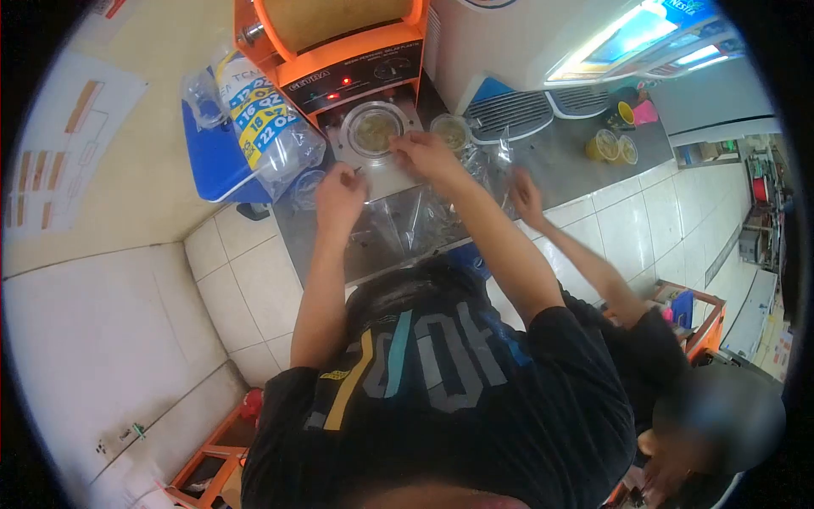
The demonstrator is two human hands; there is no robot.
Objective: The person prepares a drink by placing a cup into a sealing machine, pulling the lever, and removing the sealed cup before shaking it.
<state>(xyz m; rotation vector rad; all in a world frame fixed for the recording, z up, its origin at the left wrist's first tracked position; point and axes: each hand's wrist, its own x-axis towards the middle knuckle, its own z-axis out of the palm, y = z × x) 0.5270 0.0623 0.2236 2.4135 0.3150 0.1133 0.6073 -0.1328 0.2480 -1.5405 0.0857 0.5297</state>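
Head: right hand (pixel 424 156) at cup (pixel 373 133) in orange machine (pixel 370 79)

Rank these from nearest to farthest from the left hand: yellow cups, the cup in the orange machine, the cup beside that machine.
From the left hand:
1. Cup in the machine, just ahead
2. Cup beside the machine, on its right
3. Yellow cups, far right

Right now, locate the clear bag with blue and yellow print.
In the head view, the bag sits left of the orange machine, beside the blue plastic tray.
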